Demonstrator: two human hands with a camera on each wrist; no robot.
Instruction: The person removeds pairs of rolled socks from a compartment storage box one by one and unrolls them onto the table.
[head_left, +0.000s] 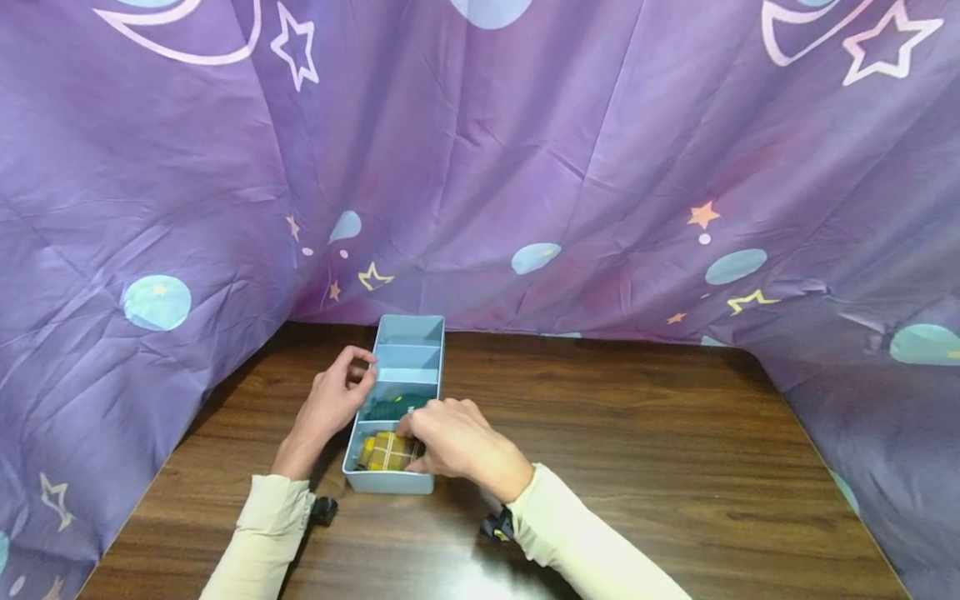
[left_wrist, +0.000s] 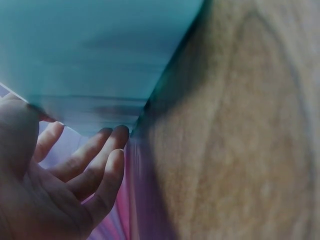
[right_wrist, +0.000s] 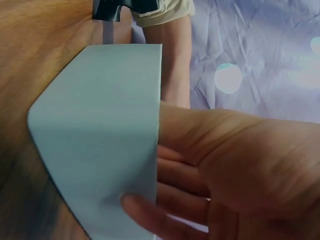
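Observation:
A long light-blue divided box [head_left: 388, 482] stands on the table, its compartments in a row. In the nearest compartment lies a folded yellow-and-brown checked cloth [head_left: 386, 451]. My right hand [head_left: 461, 442] reaches over the box's right rim and grips this cloth, thumb on the near side and fingers on the far side; the right wrist view shows the little finger outside the wall. A dark green folded cloth [head_left: 390, 407] fills the compartment behind. My left hand [head_left: 333, 400] is at the left rim, fingers loosely bent, fingertips by the outer wall [left_wrist: 100, 55].
Two farther compartments [head_left: 408, 357] show bare blue walls. The brown wooden table [head_left: 637, 450] extends to both sides of the box. A purple curtain [head_left: 480, 167] with stars and moons hangs behind and at the sides. Black straps [head_left: 498, 525] sit at the wrists.

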